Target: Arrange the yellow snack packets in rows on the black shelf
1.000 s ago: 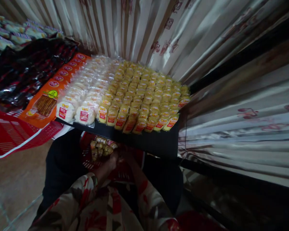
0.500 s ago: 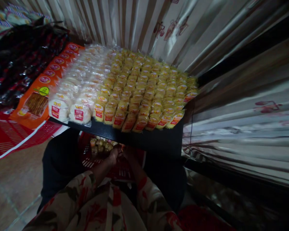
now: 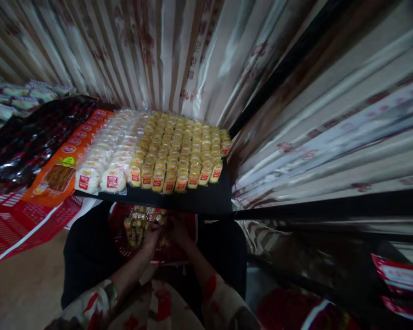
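Observation:
A red plastic basket (image 3: 116,236) sits low between my knees, under the front edge of the black shelf. Inside it lie several small yellow wrapped snack packs (image 3: 134,231). My left hand (image 3: 153,234) is down in the basket, its fingers curled at the packs on the right; what they grip is hard to make out. Close beside it is my right hand (image 3: 178,230), its fingers in deep shadow beneath the shelf edge. On the shelf above stand rows of yellow wrapped snack packs (image 3: 172,158) with red labels.
The black shelf (image 3: 206,197) also bears white round wrapped packs (image 3: 112,178), orange bags (image 3: 57,178) and dark shiny packs (image 3: 24,156). Another red basket (image 3: 27,229) with a white handle stands at left. A pleated curtain (image 3: 179,59) hangs behind; red packets (image 3: 399,275) lie low at right.
The view has tilted up and shifted right, showing more curtain and the red packets at right. My hands have come slightly apart over the packs in the basket.

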The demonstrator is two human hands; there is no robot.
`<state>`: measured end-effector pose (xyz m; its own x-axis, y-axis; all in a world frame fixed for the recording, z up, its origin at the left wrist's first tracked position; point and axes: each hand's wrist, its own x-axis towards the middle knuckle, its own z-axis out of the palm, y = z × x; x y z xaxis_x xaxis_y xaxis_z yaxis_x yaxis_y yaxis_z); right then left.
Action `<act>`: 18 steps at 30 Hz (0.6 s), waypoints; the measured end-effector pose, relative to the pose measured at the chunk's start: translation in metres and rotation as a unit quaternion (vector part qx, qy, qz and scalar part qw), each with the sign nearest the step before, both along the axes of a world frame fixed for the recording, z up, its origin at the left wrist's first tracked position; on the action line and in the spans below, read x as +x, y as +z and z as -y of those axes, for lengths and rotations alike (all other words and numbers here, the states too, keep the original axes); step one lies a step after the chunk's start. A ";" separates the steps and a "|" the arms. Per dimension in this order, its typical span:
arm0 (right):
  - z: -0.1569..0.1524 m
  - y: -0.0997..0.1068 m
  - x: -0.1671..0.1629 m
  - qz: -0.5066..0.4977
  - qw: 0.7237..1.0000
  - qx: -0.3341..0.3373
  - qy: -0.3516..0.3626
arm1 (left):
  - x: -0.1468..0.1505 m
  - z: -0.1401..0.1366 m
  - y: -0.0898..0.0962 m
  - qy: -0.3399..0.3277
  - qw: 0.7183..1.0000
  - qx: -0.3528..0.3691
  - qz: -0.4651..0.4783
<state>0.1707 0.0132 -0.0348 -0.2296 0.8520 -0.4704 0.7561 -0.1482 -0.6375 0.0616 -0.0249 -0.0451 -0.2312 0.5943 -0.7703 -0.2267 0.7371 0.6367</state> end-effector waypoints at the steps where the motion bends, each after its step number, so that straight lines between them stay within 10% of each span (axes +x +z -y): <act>1: 0.004 0.007 0.002 -0.007 1.000 0.008 0.005 | -0.003 0.003 0.006 0.000 1.000 0.020 -0.016; 9: 0.019 0.085 0.020 -0.095 0.992 0.080 0.026 | -0.019 0.008 0.083 -0.175 0.966 0.167 -0.094; 18: -0.010 0.170 0.042 -0.188 0.954 0.223 -0.069 | -0.005 -0.053 0.192 -0.286 0.869 0.352 -0.198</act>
